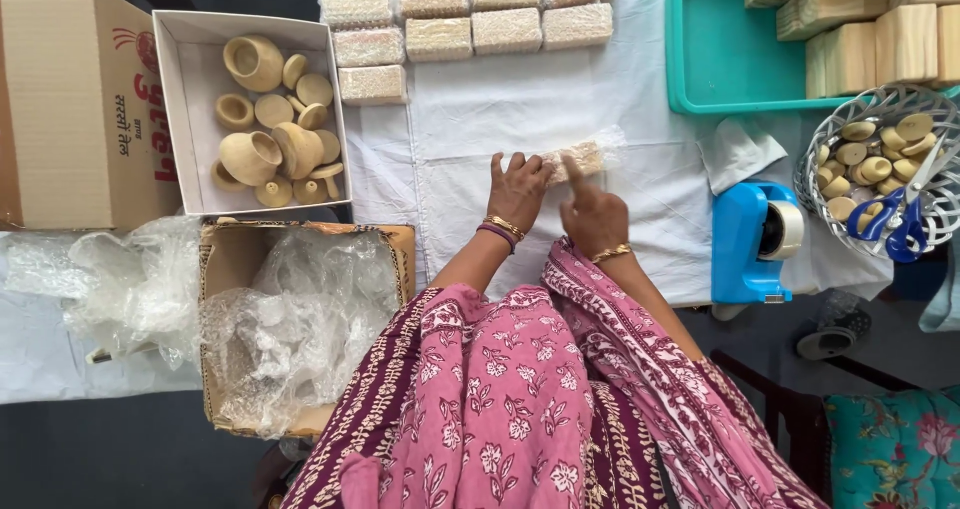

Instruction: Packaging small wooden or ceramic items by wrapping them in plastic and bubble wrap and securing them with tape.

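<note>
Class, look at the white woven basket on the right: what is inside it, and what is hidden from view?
Inside the white basket lie round wooden pieces, with blue-handled scissors resting on top. Whatever sits beneath the scissors and the upper pieces, including the basket's bottom, is covered.

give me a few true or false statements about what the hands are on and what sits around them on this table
1. Both hands, the left hand and right hand, rest on a bubble-wrapped block. True.
2. The tape dispenser is red. False: it is blue.
3. Blue scissors lie in the white basket. True.
4. The white box holds wrapped blocks. False: it holds wooden cups and lids.
5. Finished wrapped blocks lie in rows on the white cloth. True.
</note>
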